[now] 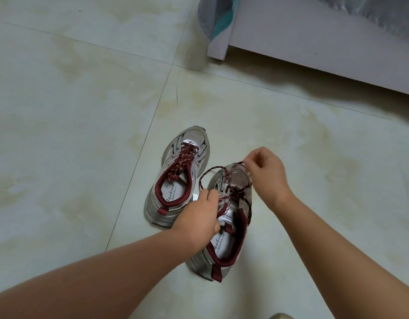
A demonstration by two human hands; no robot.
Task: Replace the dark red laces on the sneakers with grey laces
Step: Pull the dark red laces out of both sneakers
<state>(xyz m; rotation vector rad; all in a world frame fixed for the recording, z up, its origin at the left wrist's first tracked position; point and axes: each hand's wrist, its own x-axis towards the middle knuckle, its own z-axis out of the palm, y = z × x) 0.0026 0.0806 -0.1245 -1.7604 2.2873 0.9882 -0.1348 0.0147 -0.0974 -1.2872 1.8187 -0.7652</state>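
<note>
Two silver sneakers stand side by side on the tiled floor (84, 111). My left hand (199, 215) is curled over the tongue of the right sneaker (224, 226) and grips it, at about 6 o'clock in the view. My right hand (265, 171), at 4 o'clock, pinches the loosened dark red lace (208, 172), which makes a loop over the toe. The left sneaker (176, 178) is fully laced in dark red. A white bed frame (314, 42) is at 1 o'clock.

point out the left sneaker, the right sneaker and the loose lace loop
left sneaker (176, 194): head view, on its white insole.
right sneaker (239, 178): head view, on the mesh toe.
dark red lace loop (212, 169): head view, on the top of the loop, raised above the right sneaker.
</note>
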